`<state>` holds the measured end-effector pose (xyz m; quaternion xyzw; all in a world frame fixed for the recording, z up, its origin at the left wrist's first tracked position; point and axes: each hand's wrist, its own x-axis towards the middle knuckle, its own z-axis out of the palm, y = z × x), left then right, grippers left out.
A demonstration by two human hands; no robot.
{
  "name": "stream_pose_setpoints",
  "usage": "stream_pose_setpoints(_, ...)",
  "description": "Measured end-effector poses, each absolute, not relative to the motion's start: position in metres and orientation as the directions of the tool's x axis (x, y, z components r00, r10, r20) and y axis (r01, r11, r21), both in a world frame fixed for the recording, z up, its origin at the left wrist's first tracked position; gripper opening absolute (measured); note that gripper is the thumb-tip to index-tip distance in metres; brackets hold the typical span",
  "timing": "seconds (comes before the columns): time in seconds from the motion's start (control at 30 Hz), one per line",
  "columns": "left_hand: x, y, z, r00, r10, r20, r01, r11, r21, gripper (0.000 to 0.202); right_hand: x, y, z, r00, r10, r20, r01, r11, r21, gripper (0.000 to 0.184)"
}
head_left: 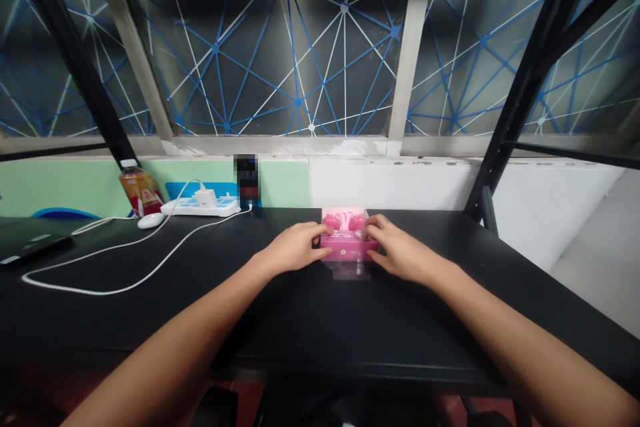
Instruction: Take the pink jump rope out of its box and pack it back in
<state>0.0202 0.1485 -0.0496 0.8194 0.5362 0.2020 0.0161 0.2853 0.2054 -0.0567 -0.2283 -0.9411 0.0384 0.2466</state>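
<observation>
A small pink box (345, 250) stands on the black table, with rounded pink items (345, 221) showing in its upper part; their kind is too small to make out. My left hand (297, 247) grips the box's left side, thumb at the lower front corner and fingers at the upper edge. On the opposite side, my right hand (395, 250) has its thumb low on the front and its fingers bent over the top right corner. A clear plastic flap (351, 271) lies at the box's front, on the tabletop.
Left of my hands, a white cable (150, 273) loops over the black table (310, 327). Near the wall stand a power strip (210, 209) with a charger (205, 197), a white mouse (151, 220) and a drink bottle (140, 188). A dark flat device (37, 249) lies far left.
</observation>
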Motion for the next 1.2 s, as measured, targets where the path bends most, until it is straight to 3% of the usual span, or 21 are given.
stream_pose_setpoints(0.1,0.02,0.149,-0.052,0.331,0.874,0.357,0.862,-0.434,0.263,0.042,0.282,0.205,-0.057,-0.82,0.385,0.423,0.362,0.922,-0.137,0.018)
stream_pose_setpoints(0.23,0.018,0.15,-0.056,0.369,0.861,0.35,0.807,-0.484,0.338,0.045,0.282,0.203,-0.059,-0.825,0.435,0.361,0.413,0.9,-0.139,0.015)
stream_pose_setpoints(0.37,0.017,0.15,-0.059,0.37,0.864,0.341,0.788,-0.486,0.378,0.043,0.286,0.2,-0.061,-0.833,0.469,0.293,0.43,0.883,-0.189,0.042)
stream_pose_setpoints(0.43,0.018,0.149,-0.058,0.36,0.869,0.34,0.785,-0.479,0.393,0.042,0.288,0.199,-0.06,-0.835,0.47,0.286,0.432,0.882,-0.187,0.043)
stream_pose_setpoints(0.6,0.021,0.145,-0.049,0.372,0.865,0.337,0.762,-0.492,0.42,0.042,0.287,0.192,-0.05,-0.832,0.424,0.359,0.409,0.904,-0.12,0.023)
stream_pose_setpoints(0.7,0.022,0.14,-0.042,0.412,0.849,0.33,0.735,-0.524,0.431,0.035,0.286,0.189,-0.045,-0.789,0.447,0.42,0.415,0.893,-0.171,0.011)
stream_pose_setpoints(0.93,0.027,0.134,-0.036,0.416,0.853,0.314,0.736,-0.519,0.435,0.046,0.294,0.204,-0.053,-0.776,0.45,0.442,0.345,0.889,-0.301,0.039)
stream_pose_setpoints(1.2,0.028,0.141,-0.047,0.356,0.861,0.364,0.774,-0.49,0.401,0.04,0.289,0.218,-0.061,-0.759,0.458,0.463,0.34,0.885,-0.318,0.033)
